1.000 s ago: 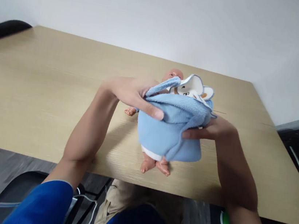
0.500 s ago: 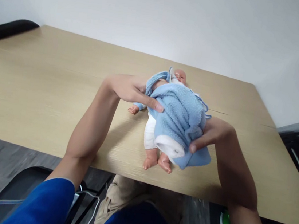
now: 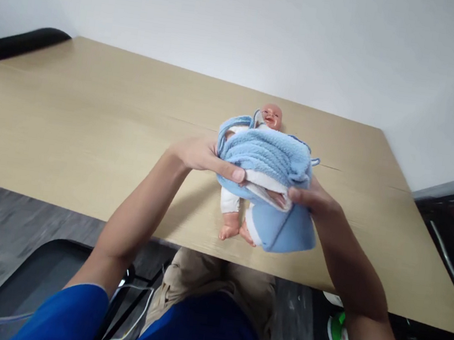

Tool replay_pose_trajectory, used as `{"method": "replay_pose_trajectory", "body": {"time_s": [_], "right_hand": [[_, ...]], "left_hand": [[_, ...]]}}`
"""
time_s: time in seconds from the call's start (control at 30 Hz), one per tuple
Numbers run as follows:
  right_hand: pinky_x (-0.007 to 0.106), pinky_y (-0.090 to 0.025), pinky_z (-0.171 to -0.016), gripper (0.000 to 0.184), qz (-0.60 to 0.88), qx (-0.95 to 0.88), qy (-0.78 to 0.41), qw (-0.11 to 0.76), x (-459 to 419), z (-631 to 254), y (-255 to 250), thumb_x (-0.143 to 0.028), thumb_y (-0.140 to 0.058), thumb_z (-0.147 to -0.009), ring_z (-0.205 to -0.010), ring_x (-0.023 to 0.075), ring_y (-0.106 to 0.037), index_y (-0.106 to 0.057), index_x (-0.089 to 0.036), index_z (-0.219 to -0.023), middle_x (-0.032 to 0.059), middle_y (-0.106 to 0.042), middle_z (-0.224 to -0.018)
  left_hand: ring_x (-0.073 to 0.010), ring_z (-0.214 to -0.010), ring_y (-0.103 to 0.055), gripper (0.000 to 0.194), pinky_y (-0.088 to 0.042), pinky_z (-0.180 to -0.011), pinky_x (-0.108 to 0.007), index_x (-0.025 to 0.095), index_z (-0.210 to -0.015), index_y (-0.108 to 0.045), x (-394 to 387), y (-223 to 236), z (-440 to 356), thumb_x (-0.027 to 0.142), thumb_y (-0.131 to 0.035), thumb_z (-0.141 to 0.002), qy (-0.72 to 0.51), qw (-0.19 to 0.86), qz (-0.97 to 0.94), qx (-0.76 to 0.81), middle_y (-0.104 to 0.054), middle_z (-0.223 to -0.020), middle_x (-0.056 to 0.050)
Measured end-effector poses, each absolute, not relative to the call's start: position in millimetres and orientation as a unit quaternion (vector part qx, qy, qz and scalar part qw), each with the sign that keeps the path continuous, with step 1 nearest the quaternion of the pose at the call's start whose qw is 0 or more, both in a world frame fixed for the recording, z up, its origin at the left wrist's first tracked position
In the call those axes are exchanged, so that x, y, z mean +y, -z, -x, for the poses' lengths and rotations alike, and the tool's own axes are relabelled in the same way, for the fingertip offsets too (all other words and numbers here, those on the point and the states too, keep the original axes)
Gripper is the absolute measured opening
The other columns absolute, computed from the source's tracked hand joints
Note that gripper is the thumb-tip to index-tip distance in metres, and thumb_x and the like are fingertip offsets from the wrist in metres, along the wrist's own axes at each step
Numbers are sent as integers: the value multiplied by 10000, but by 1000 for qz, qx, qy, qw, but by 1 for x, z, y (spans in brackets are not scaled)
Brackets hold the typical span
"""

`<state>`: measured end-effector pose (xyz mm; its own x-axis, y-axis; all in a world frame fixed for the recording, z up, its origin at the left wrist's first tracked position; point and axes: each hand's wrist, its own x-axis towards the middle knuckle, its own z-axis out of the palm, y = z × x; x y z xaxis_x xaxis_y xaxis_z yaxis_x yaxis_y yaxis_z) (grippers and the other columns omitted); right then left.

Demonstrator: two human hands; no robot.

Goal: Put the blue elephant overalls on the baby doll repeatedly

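A light-blue fleece doll garment (image 3: 269, 150) with a white-lined opening is bunched between my hands. My left hand (image 3: 207, 156) grips its left side, thumb on the edge of the opening. On the other side, my right hand (image 3: 313, 197) pinches the rim near a smooth blue flap that hangs down. Behind and below the cloth lies a baby doll (image 3: 272, 116) on its back, head toward the wall. Its white-clothed legs and bare feet show under the garment; most of its torso is hidden.
The doll lies on a light wooden table (image 3: 112, 121) close to its near edge. A white wall stands behind the table. Black chairs are at the far left and lower left, with a pale cable (image 3: 148, 304) nearby. A green-and-white object (image 3: 339, 338) sits below at the right.
Both hands have tilted and gathered the garment, so its white-lined opening now sits higher and faces me. My left hand has shifted slightly lower, and more of the doll's head shows.
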<state>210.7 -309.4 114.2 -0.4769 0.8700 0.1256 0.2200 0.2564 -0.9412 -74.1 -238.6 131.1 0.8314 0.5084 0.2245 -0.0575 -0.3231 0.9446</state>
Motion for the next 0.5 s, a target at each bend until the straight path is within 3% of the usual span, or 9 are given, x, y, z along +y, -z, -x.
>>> {"method": "replay_pose_trajectory", "body": {"time_s": [0.07, 0.13, 0.23, 0.33, 0.4, 0.5], "right_hand": [[621, -587, -1361, 999, 352, -727, -500, 312, -325, -209, -120, -879, -1029, -690, -1515, 423, -751, -789, -263, -1438, 131, -849, -1447], [617, -561, -1393, 886, 366, -736, -480, 305, -337, -206, -122, -691, -1110, -707, -1504, 410, -758, -797, -253, -1411, 125, -861, -1438], [609, -559, -1400, 567, 431, -713, -419, 360, -353, -202, -115, -540, -996, -882, -1467, 380, -788, -819, -245, -1333, 121, -885, -1413], [609, -608, -1352, 468, 470, -677, -397, 403, -369, -197, -100, -465, -880, -934, -1428, 381, -818, -818, -230, -1333, 142, -883, -1443], [594, -673, -1266, 425, 486, -676, -393, 390, -381, -192, -91, -433, -864, -911, -1353, 383, -843, -822, -239, -1287, 126, -906, -1349], [554, -743, -1062, 205, 514, -701, -389, 306, -396, -183, -84, -397, -846, -904, -1119, 370, -867, -820, -268, -1061, 70, -901, -1028]], "left_hand": [[-380, -1185, -875, 740, -760, -1087, -505, 217, -1120, -856, -258, -116, 74, 845, -1030, -770, -292, 571, -746, 177, -858, -975, -106], [-377, -1273, -858, 743, -729, -1172, -522, 227, -1249, -849, -282, -100, 72, 784, -1040, -796, -348, 565, -715, 219, -871, -1077, -104], [-369, -1197, -874, 628, -744, -1135, -532, 232, -1236, -841, -325, -77, 64, 664, -1044, -828, -380, 569, -673, 280, -872, -1051, -101], [-346, -998, -879, 484, -772, -983, -521, 217, -1114, -817, -365, -60, 56, 586, -1012, -869, -358, 574, -648, 351, -866, -948, -97], [-350, -1098, -878, 508, -752, -1044, -513, 205, -1216, -800, -386, -53, 56, 535, -984, -877, -381, 558, -626, 390, -903, -1120, -121], [-334, -1238, -844, 537, -703, -1080, -443, 201, -1345, -748, -408, -47, 64, 415, -903, -877, -410, 506, -618, 440, -883, -1305, -113]]}}
